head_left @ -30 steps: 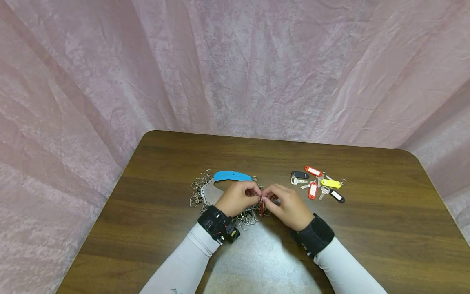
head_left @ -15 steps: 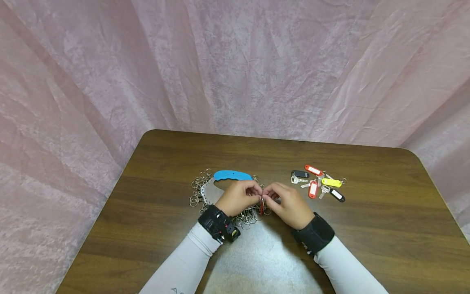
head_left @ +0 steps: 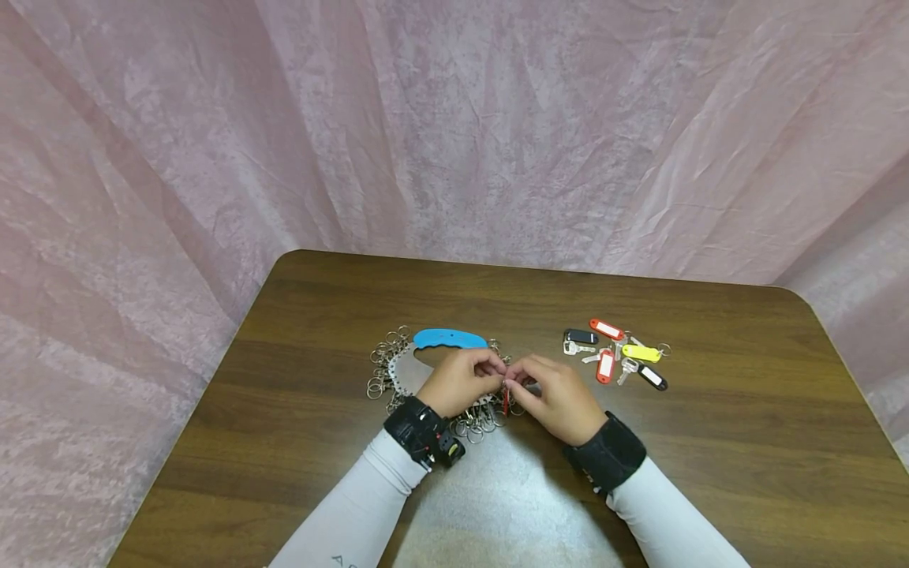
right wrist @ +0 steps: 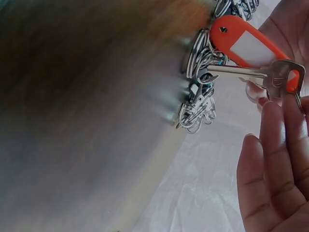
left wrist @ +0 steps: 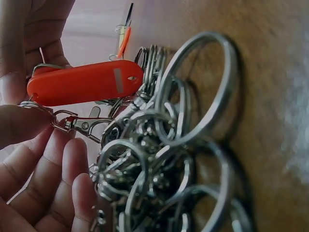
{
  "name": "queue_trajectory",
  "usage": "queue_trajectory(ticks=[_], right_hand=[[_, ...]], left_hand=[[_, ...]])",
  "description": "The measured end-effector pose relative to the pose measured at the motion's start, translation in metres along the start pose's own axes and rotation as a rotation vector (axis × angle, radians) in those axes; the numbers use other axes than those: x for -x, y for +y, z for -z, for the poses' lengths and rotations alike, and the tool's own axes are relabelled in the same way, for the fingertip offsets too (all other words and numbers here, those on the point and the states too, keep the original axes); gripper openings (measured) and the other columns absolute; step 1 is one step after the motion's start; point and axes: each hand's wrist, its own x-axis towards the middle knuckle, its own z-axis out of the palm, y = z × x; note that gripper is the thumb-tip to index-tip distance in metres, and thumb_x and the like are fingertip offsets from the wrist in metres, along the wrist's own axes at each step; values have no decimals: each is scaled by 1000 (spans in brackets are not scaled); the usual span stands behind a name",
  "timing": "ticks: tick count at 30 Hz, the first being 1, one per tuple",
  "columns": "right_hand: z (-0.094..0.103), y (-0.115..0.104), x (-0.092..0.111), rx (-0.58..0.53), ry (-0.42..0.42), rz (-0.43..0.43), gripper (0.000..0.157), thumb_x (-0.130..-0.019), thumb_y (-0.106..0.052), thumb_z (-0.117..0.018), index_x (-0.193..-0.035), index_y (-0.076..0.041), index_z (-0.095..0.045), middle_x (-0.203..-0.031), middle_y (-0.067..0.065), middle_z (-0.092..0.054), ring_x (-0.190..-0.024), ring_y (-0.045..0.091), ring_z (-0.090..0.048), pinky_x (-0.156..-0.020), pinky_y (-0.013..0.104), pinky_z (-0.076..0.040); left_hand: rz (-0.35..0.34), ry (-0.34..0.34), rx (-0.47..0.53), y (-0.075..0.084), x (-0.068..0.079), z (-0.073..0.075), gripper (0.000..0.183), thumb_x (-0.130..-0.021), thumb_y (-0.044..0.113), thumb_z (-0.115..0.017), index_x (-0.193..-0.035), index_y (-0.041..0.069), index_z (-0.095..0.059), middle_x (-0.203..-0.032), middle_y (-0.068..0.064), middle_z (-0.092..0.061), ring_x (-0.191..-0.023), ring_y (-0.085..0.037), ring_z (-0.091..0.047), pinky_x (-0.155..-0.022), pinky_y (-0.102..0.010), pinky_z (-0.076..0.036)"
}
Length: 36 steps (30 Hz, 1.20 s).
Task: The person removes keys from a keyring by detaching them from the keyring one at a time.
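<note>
My left hand and right hand meet at the fingertips over the right side of a curved metal plate with a blue handle. Metal rings with swivel clasps hang along its edge. In the left wrist view, my left thumb and finger pinch the small ring of one clasp. A red key tag with a key hangs at the fingertips. My right hand pinches its wire ring, partly cut off in the right wrist view. Whether the two rings are linked is hard to tell.
Right of the hands lies a loose group of tagged keys: red tags, a yellow tag and black tags. All lie on a brown wooden table. A pink curtain hangs behind it.
Both hands stay in almost the same place. Only small shifts of the fingertips show, and the red tag hangs below them throughout.
</note>
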Motion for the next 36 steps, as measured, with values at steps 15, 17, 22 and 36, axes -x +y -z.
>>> queue_trajectory(ticks=[15,17,22,36], right_hand=[[-2,2,1,-1,7,-3,9,-84,-6,-68,-90,-11,-63,-89,-7,-60,-79,5,-58,-66,32,-52],[-2,2,1,2,10,-2,9,-85,-7,-68,-90,-11,-63,-89,-7,-60,-79,5,-58,-66,33,-52],[-1,1,1,9,11,-14,7,-85,-8,-68,-91,-10,-63,-89,-6,-61,-79,5,-58,-66,32,-52],[2,3,0,22,23,-42,8,-85,-8,-68,-91,-11,-63,-85,-6,-61,-78,5,-58,-67,28,-52]], left_hand=[[-23,9,-44,0,0,-1,8,-87,10,-66,-87,19,-65,-80,10,-61,-74,-5,-58,-68,-23,-49],[-27,10,-47,1,1,-1,8,-86,10,-66,-86,18,-65,-79,9,-61,-74,-6,-58,-67,-23,-49],[-33,13,-49,1,1,0,9,-85,10,-66,-85,19,-64,-79,9,-61,-74,-6,-57,-67,-23,-49],[-43,0,-44,5,1,-1,10,-84,8,-67,-86,18,-63,-79,8,-61,-74,-7,-57,-68,-22,-49]])
